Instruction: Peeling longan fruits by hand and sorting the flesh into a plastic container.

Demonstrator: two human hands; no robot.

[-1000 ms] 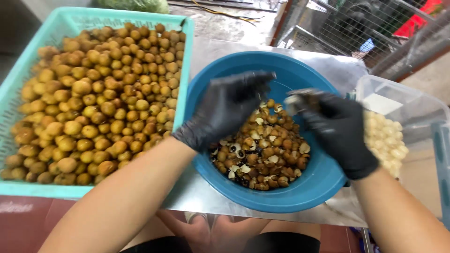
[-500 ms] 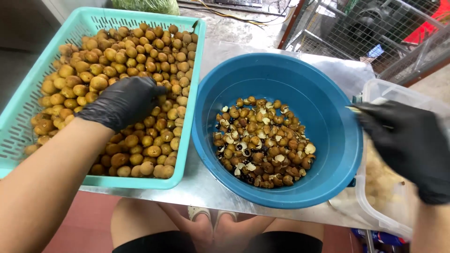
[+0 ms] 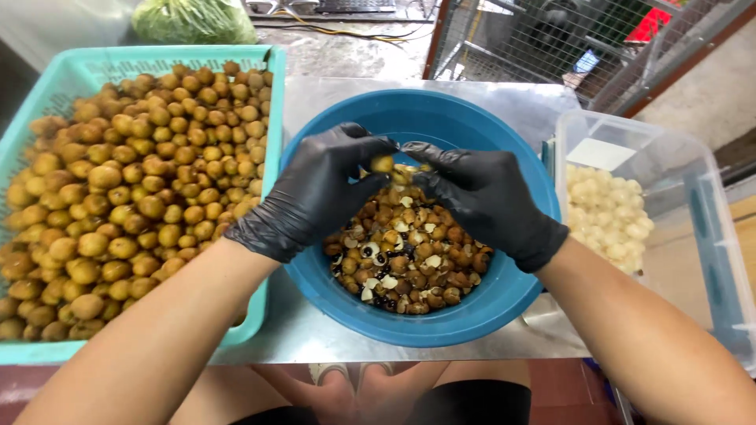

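Two black-gloved hands, left hand (image 3: 319, 193) and right hand (image 3: 482, 197), pinch one small round tan fruit (image 3: 382, 164) over blue plastic bowl (image 3: 504, 303) of shells; teal basket (image 3: 276, 102) beside left hand, clear tub (image 3: 693, 205) beside right.

Black gloves (image 3: 315, 197), blue bowl (image 3: 472, 307), teal crate (image 3: 272, 157), tan fruit (image 3: 142, 189).

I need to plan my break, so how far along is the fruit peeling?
Done: peeled white fruit in the clear tub, shells and seeds in the blue bowl. In hand: left hand and right hand work one brown fruit. Left: the teal basket is heaped with unpeeled fruit.
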